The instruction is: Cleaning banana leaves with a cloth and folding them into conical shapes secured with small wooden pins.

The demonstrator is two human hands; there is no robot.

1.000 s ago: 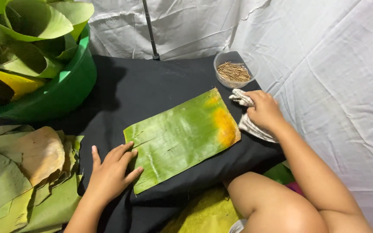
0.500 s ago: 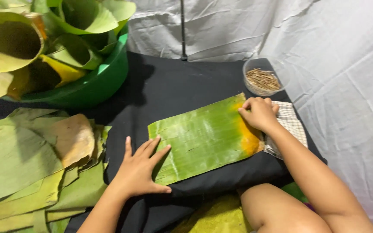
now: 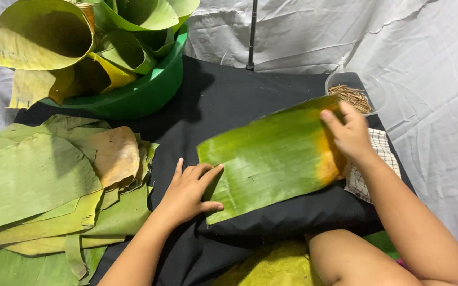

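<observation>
I press my left hand [image 3: 189, 189] flat and open on the near-left corner of a banana leaf [image 3: 271, 153] lying on black cloth [image 3: 223, 100]; my right hand [image 3: 352, 132], fingers loose, rests on its yellowed far end. The leaf looks light, limp and easily torn, so I would hold it by its edges.

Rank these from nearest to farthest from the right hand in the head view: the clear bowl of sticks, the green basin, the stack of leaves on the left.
From the right hand:
1. Clear bowl of sticks, just beyond it at the cloth's far right.
2. Green basin, far left, holding curled leaves.
3. Stack of leaves, at the left edge, nearer the person.
</observation>
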